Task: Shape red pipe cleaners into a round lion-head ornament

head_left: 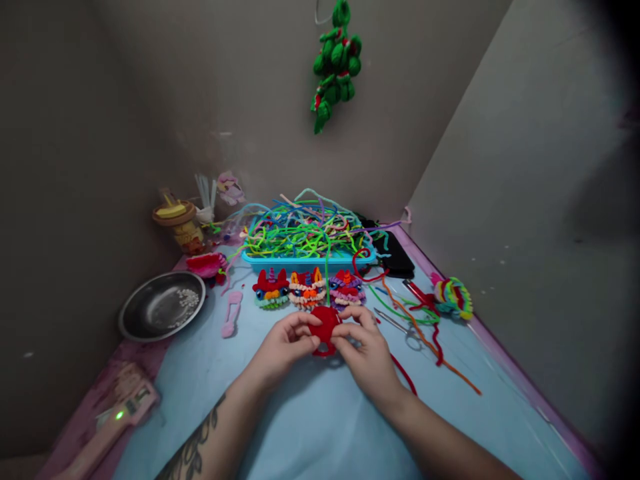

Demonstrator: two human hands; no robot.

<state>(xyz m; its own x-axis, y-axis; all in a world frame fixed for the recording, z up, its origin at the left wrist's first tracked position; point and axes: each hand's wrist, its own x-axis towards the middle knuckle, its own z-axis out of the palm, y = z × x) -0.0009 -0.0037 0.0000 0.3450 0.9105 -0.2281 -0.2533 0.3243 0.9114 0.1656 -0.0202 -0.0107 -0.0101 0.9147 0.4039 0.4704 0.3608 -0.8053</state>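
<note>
A round red crochet piece (325,325) is held between both hands at the middle of the table, with a small opening near its lower edge. My left hand (293,340) pinches its left side between thumb and fingers. On its right side, my right hand (364,343) grips the edge in the same way. A thick red yarn strand (403,375) runs out beside my right wrist. Just beyond the hands stand three crocheted creature heads: a red one (271,289), an orange-and-cream one (307,289) and a purple one (347,289).
Behind is a blue tray (310,265) heaped with yarn scraps. Scissors (400,323) and orange yarn (450,367) lie right, near a multicoloured crochet piece (453,298) and black phone-like object (395,257). Left are a metal bowl (145,310), pink pin-shaped item (231,315) and pink lit device (135,403).
</note>
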